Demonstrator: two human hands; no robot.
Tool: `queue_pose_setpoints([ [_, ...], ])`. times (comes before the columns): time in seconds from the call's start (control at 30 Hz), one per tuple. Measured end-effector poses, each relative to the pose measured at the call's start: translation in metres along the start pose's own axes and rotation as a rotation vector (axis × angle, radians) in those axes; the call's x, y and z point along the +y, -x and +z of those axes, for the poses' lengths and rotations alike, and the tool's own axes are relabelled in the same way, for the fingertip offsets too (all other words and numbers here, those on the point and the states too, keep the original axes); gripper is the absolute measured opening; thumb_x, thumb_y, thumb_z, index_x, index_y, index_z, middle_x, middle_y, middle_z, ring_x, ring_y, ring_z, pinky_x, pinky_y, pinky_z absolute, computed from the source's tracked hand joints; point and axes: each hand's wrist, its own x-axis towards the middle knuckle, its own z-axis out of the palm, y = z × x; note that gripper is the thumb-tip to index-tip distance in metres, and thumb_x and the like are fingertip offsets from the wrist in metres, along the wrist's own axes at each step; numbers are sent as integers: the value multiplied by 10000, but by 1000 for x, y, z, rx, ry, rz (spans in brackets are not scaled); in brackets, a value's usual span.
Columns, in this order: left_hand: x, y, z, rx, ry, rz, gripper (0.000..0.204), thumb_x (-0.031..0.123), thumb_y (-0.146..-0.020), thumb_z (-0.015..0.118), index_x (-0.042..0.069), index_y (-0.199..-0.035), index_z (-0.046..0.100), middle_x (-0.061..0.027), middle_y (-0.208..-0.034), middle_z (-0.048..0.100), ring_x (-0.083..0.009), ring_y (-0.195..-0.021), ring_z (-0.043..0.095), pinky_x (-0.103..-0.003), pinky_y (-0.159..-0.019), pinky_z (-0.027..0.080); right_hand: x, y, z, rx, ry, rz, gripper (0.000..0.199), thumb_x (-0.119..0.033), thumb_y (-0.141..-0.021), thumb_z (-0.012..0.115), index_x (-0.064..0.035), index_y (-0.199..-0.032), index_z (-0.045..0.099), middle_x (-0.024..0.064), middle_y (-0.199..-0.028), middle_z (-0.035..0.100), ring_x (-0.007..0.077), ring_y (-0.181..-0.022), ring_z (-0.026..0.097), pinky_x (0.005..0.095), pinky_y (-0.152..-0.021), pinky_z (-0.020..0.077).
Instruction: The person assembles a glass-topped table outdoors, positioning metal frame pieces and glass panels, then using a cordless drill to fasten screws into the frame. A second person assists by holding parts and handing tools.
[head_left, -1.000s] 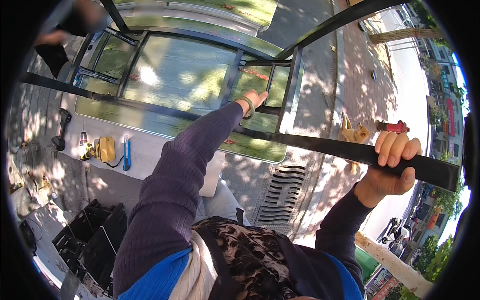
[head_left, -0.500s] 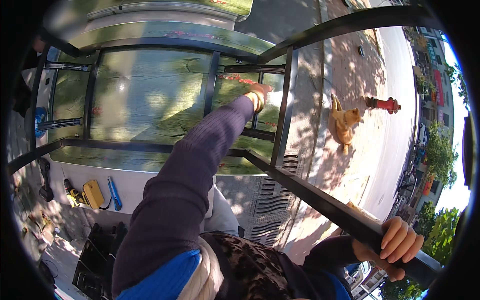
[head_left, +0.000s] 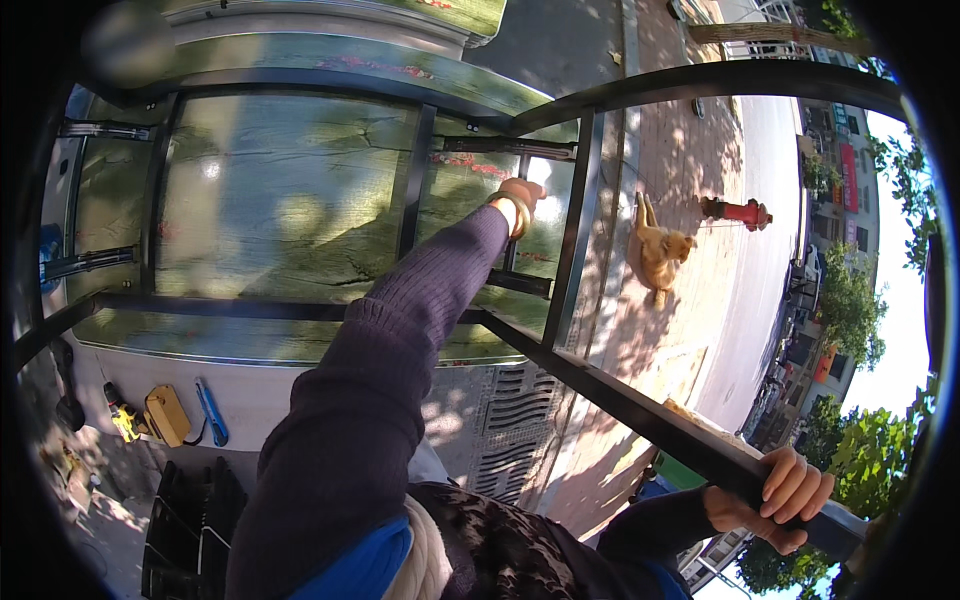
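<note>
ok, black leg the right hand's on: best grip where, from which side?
Near the free end of the black leg, where the right hand wraps it, probably from the body side. The bar is straight and juts from the frame; that end is clear of crossbars, so fingers can likely close around it.

Head-worn fisheye view, from above, looking down, close over the black frame

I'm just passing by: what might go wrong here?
The left hand is at a thin black bar within the frame, so it might get pinched.

The right hand grips the long leg near its end; a hard pull could tip the frame.

The blue cutter lies near the white surface's edge and might fall.
</note>
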Motion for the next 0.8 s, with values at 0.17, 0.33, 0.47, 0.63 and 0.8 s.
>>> queue_pose_setpoints([
  [0.17, 8, 8, -2, 183, 347, -85, 189, 175, -849, 587, 27, -736, 557, -6, -531, 388, -147, -422, 329, -338, -428, 303, 5, 0, 2, 8, 96, 23, 339, -148, -741, 756, -128, -765, 419, -30, -523, 451, 73, -427, 448, 181, -488, 359],
  [0.33, 11, 4, 4, 117, 251, 5, 249, 247, -863, 555, 2, -888, 593, -78, -718, 490, -208, -604, 452, -362, -566, 344, -2, -2, -3, -46, 125, 1, 317, -196, -776, 701, -120, -776, 393, -35, -541, 428, 76, -437, 432, 196, -497, 356],
  [0.47, 8, 19, 3, 50, 420, -168, 460, 374, -880, 532, -5, -1134, 590, -217, -1145, 609, -323, -1013, 591, -381, -891, 420, 0, 0, -8, 1, 144, -3, 329, -186, -758, 727, -119, -772, 406, -34, -547, 458, 79, -431, 450, 200, -488, 366],
  [0.63, 1, -8, -1, 86, -35, -20, 329, 176, -861, 579, -2, -1137, 592, -225, -1125, 614, -362, -1002, 612, -435, -850, 468, 8, 4, 17, -77, 117, 23, 305, -157, -715, 744, -128, -742, 441, -41, -539, 473, 62, -439, 474, 170, -475, 395],
  [0.8, -17, -20, 7, 147, 121, 175, 304, 212, -854, 555, -77, -937, 603, -172, -843, 639, -263, -724, 613, -363, -685, 474, 28, 10, 71, -290, 266, 71, 329, -219, -726, 771, -103, -792, 470, -23, -577, 533, 80, -461, 528, 171, -466, 434],
])
